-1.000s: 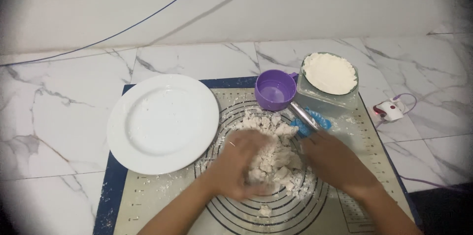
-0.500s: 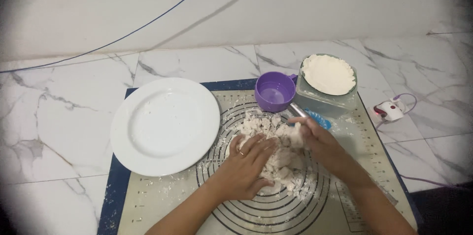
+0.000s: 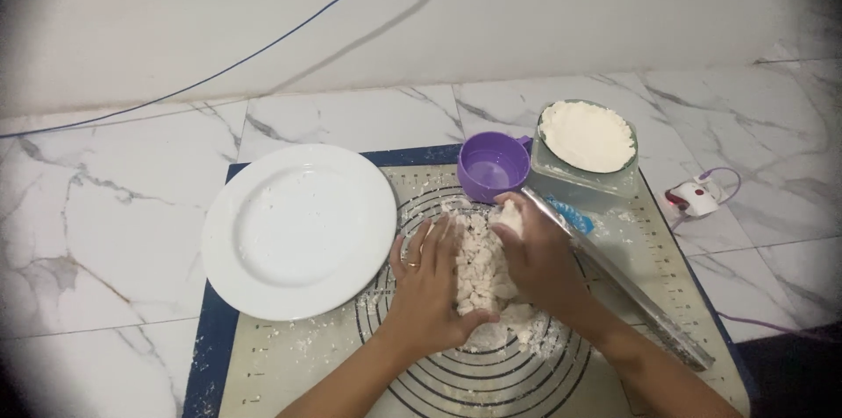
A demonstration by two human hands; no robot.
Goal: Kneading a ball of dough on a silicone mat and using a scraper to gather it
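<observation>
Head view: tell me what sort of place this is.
Probably a home kitchen, with baking set up on a marble-patterned surface. A ringed pastry mat lies there; both hands, left hand and right hand, press crumbly dough beside a container of flour.

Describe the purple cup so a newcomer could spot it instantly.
Start at the baking mat with printed rings. At its far edge, between the white plate and the flour container, stands the purple cup. It is the only purple, empty vessel there.
</observation>
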